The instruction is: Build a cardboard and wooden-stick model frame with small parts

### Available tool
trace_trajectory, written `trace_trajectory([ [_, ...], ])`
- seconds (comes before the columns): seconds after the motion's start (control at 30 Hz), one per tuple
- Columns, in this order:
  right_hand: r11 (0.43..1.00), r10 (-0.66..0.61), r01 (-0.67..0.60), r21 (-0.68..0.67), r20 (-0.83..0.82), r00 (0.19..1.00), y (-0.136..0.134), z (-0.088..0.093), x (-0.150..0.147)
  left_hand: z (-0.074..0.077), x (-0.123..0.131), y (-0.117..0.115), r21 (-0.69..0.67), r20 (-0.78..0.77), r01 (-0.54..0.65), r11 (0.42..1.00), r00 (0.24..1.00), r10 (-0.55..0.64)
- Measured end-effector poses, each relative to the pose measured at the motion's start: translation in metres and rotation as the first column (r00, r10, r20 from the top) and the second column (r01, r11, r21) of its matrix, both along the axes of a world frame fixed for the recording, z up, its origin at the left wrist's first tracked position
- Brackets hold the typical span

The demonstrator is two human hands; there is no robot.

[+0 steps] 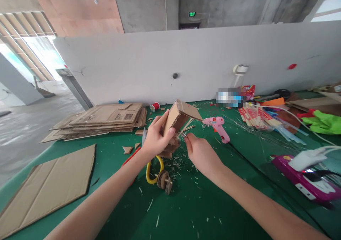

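My left hand (156,137) is wrapped round a small folded cardboard piece (174,118), holding it tilted above the table. An open cardboard flap extends to its right. Close beside it, my right hand (199,154) is closed in a pinch on a small thin object with a silvery end, too small to name. Thin pale wooden strips (185,126) stick out between the cardboard and my right fingertips. Below lie a yellow handle loop (148,176), a red handle (130,157) partly behind my left arm, and small cardboard discs (162,179) on a stick.
A pink glue gun (220,127) lies right of my hands, its black cord running toward a purple power strip (306,183). Stacked cardboard sheets (106,117), a loose sheet (53,186) and a red thread spool (155,107) are leftward. Wood shavings litter the green table (128,211).
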State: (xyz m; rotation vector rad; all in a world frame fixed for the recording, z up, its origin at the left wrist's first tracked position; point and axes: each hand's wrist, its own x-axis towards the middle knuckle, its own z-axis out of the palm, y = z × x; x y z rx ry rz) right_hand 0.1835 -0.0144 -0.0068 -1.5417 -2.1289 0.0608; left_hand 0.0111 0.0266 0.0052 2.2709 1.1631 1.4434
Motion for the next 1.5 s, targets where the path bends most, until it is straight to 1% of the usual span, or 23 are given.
trace_trajectory([
  [0.1,0.999,-0.025,0.025,-0.029,0.027,0.999,0.0,-0.002,-0.003,-0.001,0.0,0.0,0.007,0.0,-0.007,1.0,1.0,0.007],
  [0.23,0.995,-0.072,0.075,-0.06,0.054,0.996,-0.002,0.0,-0.006,-0.001,0.001,-0.001,0.019,-0.026,-0.023,1.0,0.999,0.024],
  [0.37,0.993,-0.078,0.082,-0.081,0.053,0.996,-0.002,-0.001,-0.007,0.0,0.003,-0.002,0.037,-0.05,-0.056,0.998,0.997,0.058],
  [0.53,0.995,-0.025,0.024,-0.095,-0.004,1.0,-0.001,-0.014,-0.008,0.002,0.007,-0.004,0.049,-0.094,-0.059,0.997,0.993,0.064],
  [0.63,0.997,0.005,-0.01,-0.081,-0.061,0.998,-0.001,-0.023,-0.008,0.004,0.008,-0.004,0.04,-0.094,-0.08,0.996,0.992,0.084],
  [0.67,0.997,0.005,-0.011,-0.07,-0.086,0.996,0.0,-0.025,-0.008,0.004,0.008,-0.004,0.03,-0.088,-0.09,0.995,0.992,0.093],
  [0.73,0.999,-0.032,0.026,-0.046,-0.154,0.988,0.001,-0.026,-0.007,0.005,0.007,-0.003,0.014,-0.074,-0.104,0.994,0.992,0.105],
  [0.8,0.998,-0.064,0.063,-0.012,-0.231,0.971,0.002,-0.025,-0.008,0.004,0.006,-0.002,0.01,-0.066,-0.104,0.995,0.992,0.104],
  [0.87,0.997,-0.061,0.074,0.036,-0.293,0.954,0.005,-0.021,-0.008,0.004,0.005,-0.002,0.012,-0.061,-0.095,0.995,0.994,0.095],
  [0.93,0.995,-0.04,0.068,0.074,-0.329,0.943,0.008,-0.015,-0.008,0.004,0.004,-0.001,0.013,-0.061,-0.086,0.996,0.994,0.087],
  [1.03,0.993,-0.049,0.084,0.085,-0.353,0.934,0.011,-0.006,-0.006,0.003,0.004,-0.001,0.017,-0.055,-0.082,0.996,0.995,0.083],
  [1.13,0.994,-0.044,0.069,0.08,-0.279,0.959,0.008,-0.006,-0.003,0.002,0.004,-0.001,0.03,-0.054,-0.067,0.997,0.996,0.069],
  [1.23,1.0,-0.029,0.029,0.0,-0.108,0.994,0.003,-0.015,-0.003,0.001,0.004,-0.001,0.022,-0.054,-0.064,0.998,0.996,0.065],
  [1.27,1.0,-0.01,0.008,-0.025,-0.074,0.997,0.002,-0.017,-0.004,0.001,0.004,0.0,0.015,-0.044,-0.068,0.998,0.997,0.069],
  [1.3,0.999,0.009,-0.012,-0.042,-0.074,0.997,0.002,-0.018,-0.005,0.001,0.003,0.0,0.01,-0.032,-0.075,0.997,0.997,0.075],
  [1.37,1.0,-0.008,0.006,-0.013,-0.13,0.991,0.004,-0.017,-0.005,0.001,0.002,0.001,0.006,-0.015,-0.081,0.997,0.997,0.081],
  [1.43,0.996,-0.053,0.068,0.059,-0.226,0.973,0.007,-0.012,-0.004,0.001,0.001,0.001,0.01,-0.026,-0.071,0.997,0.997,0.071],
  [1.5,0.987,-0.081,0.116,0.107,-0.285,0.955,0.009,-0.007,-0.004,0.001,0.001,0.002,0.016,-0.046,-0.054,0.998,0.997,0.055],
])
